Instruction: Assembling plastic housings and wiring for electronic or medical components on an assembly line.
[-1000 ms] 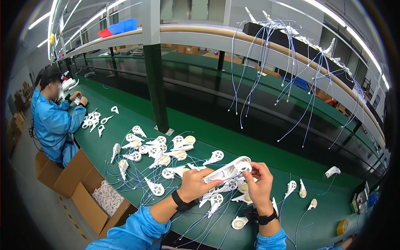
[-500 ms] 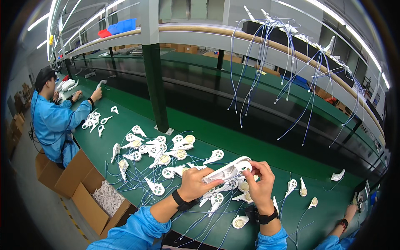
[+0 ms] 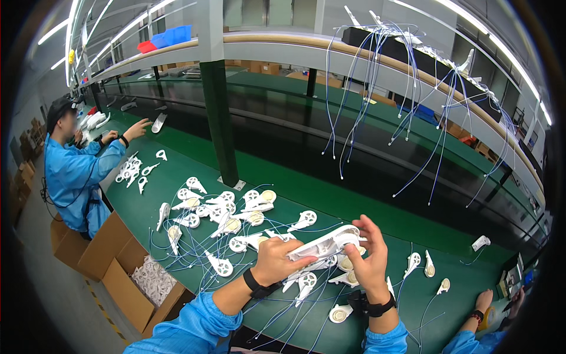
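Observation:
My left hand is closed round the narrow end of a long white plastic housing, its hollow, ribbed side showing. At the rounded end a white ring-shaped part sits in the housing. My right hand is at this end, thumb against its near side and fingers behind, the index finger raised. Below my hands lie white wheel-shaped pieces with arms and thin blue and white cables, such as this spoked wheel piece. More of them form a pile left of my hands.
An open cardboard box of small white parts stands at left. A green post rises from the bench. Cables hang from the rail above. A co-worker works at far left; another person's hand is at right.
My right index finger has lifted from the housing's rounded end and the hand has opened somewhat. The left co-worker has set down a long light part. The right person's hand has moved.

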Tool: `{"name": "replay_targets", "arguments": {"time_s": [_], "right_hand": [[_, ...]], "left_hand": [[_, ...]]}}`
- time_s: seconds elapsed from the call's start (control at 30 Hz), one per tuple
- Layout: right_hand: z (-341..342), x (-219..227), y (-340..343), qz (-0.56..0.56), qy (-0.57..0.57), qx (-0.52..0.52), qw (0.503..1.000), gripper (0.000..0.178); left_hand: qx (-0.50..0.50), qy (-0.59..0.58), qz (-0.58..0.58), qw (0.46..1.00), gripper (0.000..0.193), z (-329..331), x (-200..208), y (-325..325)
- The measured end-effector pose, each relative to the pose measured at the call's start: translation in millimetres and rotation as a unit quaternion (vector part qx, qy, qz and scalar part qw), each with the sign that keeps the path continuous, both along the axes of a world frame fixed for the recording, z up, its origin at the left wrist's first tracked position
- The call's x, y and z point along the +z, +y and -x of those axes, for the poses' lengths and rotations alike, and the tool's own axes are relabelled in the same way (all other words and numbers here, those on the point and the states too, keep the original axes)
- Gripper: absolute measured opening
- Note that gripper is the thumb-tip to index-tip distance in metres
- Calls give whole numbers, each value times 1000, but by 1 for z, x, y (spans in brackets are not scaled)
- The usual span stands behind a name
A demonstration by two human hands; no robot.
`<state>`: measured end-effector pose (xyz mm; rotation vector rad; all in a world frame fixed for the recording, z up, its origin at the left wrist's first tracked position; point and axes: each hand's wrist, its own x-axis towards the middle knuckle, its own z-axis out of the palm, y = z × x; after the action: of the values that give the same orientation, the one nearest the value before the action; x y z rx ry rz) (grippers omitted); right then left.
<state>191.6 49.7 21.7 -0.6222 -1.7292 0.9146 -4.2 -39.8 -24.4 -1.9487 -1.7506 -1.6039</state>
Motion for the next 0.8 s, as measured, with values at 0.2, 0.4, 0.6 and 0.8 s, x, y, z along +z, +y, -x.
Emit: {"name": "replay_targets", "arguments": {"time_s": [0.2,0.4,0.6,0.8], "right_hand": [[-7,-6,3,97,0,95,991,46],[-10,-7,5,109,1,98,989,38],[-9,-8,5,115,10,99,988,36],[-10,-9,5,120,-1,103,987,39]], "left_hand": [[-19,1,-20,1000,28,0,-2,1],[-52,6,-25,998,28,0,-1,1],[-56,-1,-10,998,28,0,-1,0],[-74,-21,2,997,27,-1,1,0]]}}
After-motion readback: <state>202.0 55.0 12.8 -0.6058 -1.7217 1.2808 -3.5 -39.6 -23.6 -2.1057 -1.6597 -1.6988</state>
